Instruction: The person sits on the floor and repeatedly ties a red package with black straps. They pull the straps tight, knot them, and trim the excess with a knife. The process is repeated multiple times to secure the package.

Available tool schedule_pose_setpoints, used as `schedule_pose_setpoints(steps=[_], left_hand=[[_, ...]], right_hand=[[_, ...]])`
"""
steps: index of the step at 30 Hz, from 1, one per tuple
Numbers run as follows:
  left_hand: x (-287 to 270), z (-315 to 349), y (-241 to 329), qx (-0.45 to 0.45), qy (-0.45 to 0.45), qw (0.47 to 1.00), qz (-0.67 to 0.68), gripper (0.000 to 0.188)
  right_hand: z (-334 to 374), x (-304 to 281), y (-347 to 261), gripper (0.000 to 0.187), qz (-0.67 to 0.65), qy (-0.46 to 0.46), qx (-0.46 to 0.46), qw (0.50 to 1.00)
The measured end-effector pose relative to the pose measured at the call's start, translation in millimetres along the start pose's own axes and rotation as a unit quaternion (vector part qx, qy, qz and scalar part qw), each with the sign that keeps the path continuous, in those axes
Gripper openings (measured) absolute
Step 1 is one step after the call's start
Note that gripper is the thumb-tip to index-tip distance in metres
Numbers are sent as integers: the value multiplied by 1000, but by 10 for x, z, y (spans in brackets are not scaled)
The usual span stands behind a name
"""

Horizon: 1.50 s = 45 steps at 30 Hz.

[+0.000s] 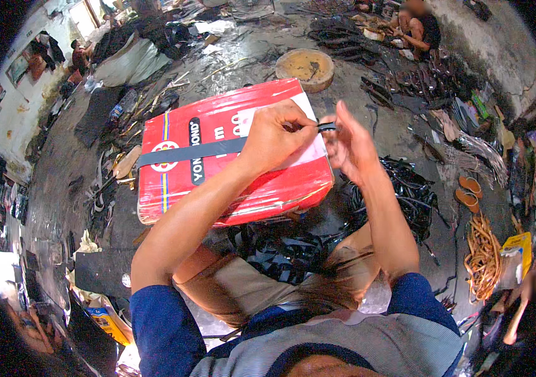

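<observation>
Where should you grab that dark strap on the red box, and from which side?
Probably at its free end, past the right edge of the red box, coming from the right. The dark strap lies flat across the top, so only that end sticks out. The left hand and right hand already pinch there.

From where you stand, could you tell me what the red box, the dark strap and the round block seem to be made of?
Red box: likely metal or card under glossy film; highlights show on its face.
Dark strap: looks like matte plastic or rubber band, flat and thin, pulled by both hands.
Round block: seemingly wood, tan top, rough rim.
</observation>
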<state>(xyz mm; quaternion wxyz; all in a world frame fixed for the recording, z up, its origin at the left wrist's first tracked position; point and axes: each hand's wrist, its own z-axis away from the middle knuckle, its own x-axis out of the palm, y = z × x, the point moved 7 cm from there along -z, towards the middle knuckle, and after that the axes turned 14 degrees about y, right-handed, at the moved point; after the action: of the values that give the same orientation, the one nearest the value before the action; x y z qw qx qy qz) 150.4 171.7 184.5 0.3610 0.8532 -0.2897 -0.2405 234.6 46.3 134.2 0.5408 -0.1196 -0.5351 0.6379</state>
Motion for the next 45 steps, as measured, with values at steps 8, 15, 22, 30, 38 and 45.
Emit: schedule_pose_setpoints(steps=[8, 15, 22, 30, 38, 45], left_hand=[[-43, -6, -37, -3, -8, 1000, -21, 2], [3, -7, -75, -9, -10, 1000, -21, 4], [-26, -35, -40, -43, -9, 998, -40, 1], [19, -49, -61, -5, -20, 999, -30, 7], [-49, -49, -50, 49, -22, 997, -53, 8], [-58, -18, -91, 22, -21, 999, -39, 7]], right_hand=[[-171, 394, -570, 35, 469, 147, -486, 722], [-793, -384, 318, 26, 338, 171, -423, 823], [-1534, -1607, 1848, 29, 432, 233, -331, 806], [-1740, -2681, 2943, 25, 563, 287, -277, 724], [-1637, -2611, 2911, 30, 604, 264, -239, 713], [-1906, -2946, 2094, 46, 135, 234, -174, 947]])
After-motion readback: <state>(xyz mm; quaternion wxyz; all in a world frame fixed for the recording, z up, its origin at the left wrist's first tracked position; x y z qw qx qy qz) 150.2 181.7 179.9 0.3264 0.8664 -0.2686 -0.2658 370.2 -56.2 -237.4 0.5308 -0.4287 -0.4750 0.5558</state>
